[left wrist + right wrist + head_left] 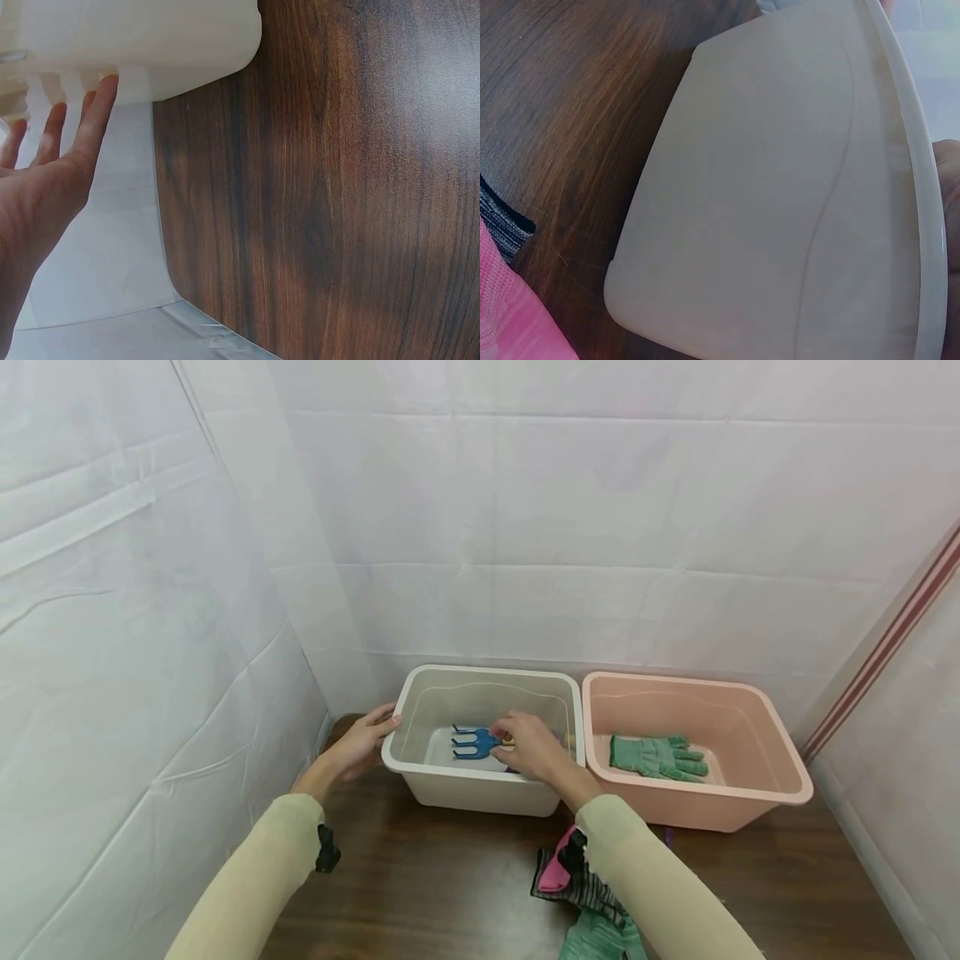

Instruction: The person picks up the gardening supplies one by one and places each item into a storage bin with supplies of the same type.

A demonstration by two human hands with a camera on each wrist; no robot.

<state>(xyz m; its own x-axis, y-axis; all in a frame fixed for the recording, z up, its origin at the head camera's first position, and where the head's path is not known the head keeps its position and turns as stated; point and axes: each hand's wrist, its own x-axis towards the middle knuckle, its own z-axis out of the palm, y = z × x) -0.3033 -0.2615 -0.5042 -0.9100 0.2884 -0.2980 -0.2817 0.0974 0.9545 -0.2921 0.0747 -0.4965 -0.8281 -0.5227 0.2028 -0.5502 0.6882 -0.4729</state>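
My right hand (528, 747) reaches over the front rim into a white plastic bin (480, 790), its fingers curled at the neck of a blue three-pronged hand rake (477, 743). The rake's prongs point left above the bin floor, and my hand covers most of its yellow handle. My left hand (360, 745) touches the bin's left end, thumb at the rim; in the left wrist view its extended fingers (96, 120) lie along the outer wall. The near wall of the bin (742, 187) fills the right wrist view and hides most of the right hand.
A pink bin (697, 802) holding a green glove (652, 757) stands close on the right. Near the right forearm lie a pink fabric item (555, 872), a striped dark one (592, 889) and another green glove (600, 937) on the wooden table (420, 877). White sheets (525, 527) surround the table.
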